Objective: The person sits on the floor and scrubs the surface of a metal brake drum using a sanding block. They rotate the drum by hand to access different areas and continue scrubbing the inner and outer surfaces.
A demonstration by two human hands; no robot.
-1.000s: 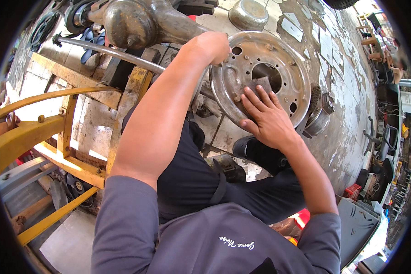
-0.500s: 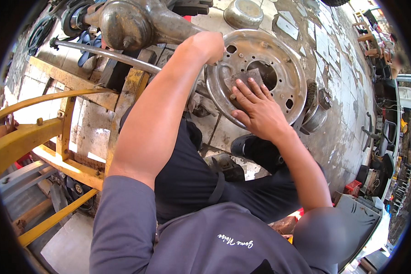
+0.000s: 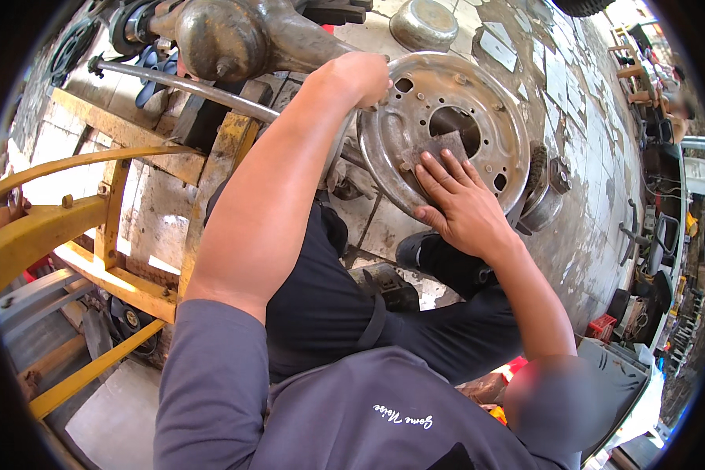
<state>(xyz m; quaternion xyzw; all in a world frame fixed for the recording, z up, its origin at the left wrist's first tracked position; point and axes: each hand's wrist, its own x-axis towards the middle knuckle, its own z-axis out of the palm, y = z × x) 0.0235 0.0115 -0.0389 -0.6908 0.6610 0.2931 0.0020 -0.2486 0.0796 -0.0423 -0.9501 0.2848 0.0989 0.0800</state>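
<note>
Wheel rim (image 3: pixel 410 129): dull metal, brown-stained; round central opening, smaller holes; directly before the person.
Abrasive sheet (image 3: pixel 439 146): grey-brown, flat on the rim face.
Left hand (image 3: pixel 362 81): curled at rim's edge.
Right hand (image 3: pixel 471 207): unclenched, pressing sheet.
Red crate (image 3: pixel 601 327): contents indistinct.

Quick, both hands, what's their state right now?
Left hand: closed on the edge of the wheel rim, fingertips partly hidden.
Right hand: open, flat over a grey pad on the wheel rim.
</note>
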